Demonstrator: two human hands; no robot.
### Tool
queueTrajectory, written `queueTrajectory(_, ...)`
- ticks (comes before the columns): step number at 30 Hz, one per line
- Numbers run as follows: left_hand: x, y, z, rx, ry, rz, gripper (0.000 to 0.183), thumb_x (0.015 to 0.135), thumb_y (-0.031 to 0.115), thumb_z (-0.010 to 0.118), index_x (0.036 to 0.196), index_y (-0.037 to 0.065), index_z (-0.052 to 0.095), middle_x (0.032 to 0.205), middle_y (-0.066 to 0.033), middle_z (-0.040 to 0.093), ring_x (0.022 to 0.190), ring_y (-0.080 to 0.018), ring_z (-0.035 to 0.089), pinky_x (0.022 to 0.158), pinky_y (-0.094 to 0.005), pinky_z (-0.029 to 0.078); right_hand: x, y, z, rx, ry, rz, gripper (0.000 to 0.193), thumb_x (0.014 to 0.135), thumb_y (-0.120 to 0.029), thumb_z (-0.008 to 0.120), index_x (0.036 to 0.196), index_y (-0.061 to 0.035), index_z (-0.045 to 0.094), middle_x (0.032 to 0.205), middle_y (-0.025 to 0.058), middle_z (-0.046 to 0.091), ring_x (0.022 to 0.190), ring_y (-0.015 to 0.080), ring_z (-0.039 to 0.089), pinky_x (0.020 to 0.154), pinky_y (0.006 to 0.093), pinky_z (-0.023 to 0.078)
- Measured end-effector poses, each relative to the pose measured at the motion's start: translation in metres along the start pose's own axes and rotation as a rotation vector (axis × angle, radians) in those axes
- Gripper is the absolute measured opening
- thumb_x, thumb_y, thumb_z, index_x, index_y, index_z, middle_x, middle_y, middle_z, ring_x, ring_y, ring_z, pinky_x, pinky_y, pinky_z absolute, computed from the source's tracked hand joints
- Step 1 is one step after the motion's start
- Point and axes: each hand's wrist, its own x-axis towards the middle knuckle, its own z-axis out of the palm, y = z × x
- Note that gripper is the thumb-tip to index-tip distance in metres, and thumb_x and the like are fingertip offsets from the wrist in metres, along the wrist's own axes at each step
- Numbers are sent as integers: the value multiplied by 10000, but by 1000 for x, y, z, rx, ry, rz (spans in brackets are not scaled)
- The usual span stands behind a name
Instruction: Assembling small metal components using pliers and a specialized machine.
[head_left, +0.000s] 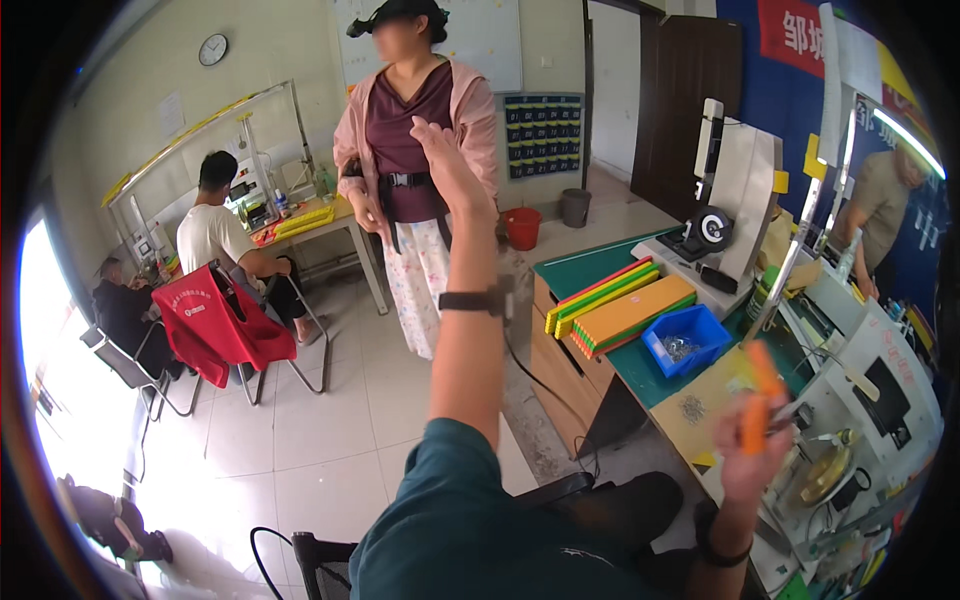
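My left hand is raised on an outstretched arm, in line with a standing person in a pink jacket. Its fingers point upward and hold nothing that I can see. Over the workbench on the right, my right hand is closed around an orange strip-shaped object. Motion smears that object, so its exact kind is not clear. Beside it on the bench lie a brown board with a small pile of metal parts and a blue bin of similar small parts.
Stacked orange, yellow and green strips lie behind the bin. A white machine stands at the bench's back. Red and grey buckets sit on the floor. Seated people work at a table at left; another person stands far right.
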Motion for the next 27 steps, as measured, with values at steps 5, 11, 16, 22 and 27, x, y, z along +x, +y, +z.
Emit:
queueTrajectory(5, 26, 6, -42, 479, 105, 362, 797, 1120, 567, 302, 1653, -13, 180, 1706, -212, 241, 1575, -290, 254, 1256, -367, 228, -17, -10, 42, -612, -157, -208, 303, 1039, -34, 544, 1312, 66, 628, 1061, 125, 698, 895, 144, 611, 866, 256, 446)
queueTrajectory(11, -25, 27, -37, 447, 108, 390, 794, 1126, 569, 247, 1631, -43, 235, 1690, -208, 282, 1558, -321, 291, 1251, -374, 243, -71, 1, 9, -581, 63, -24, 327, 977, 24, 632, 1295, 98, 637, 978, 81, 683, 798, 133, 650, 736, 244, 489)
queueTrajectory(16, -163, 64, -47, 709, -1246, -214, 652, 902, 322, 783, 1441, 24, 569, 1165, -140, 724, 1143, -260, 674, 986, -360, 514, -120, 22, -8, -637, -10, 238, 257, 904, 12, 738, 1157, 54, 728, 804, 41, 682, 630, 95, 611, 587, 209, 432)
queueTrajectory(22, -286, 60, 3, -125, -1933, -578, 689, 835, 375, 850, 1370, -5, 640, 1152, -196, 747, 1042, -343, 720, 839, -408, 555, -142, -3, 14, -840, -122, 504, 80, 866, -14, 751, 930, 31, 768, 672, 33, 674, 606, 83, 614, 582, 234, 430)
queueTrajectory(27, -295, 60, -1, -302, -1805, -795, 473, 832, 229, 869, 1201, -29, 725, 1093, -152, 760, 1012, -290, 720, 824, -375, 551, -151, -17, 13, -790, -36, 647, 86, 859, -22, 752, 922, 33, 766, 690, 36, 677, 620, 88, 611, 598, 238, 429)
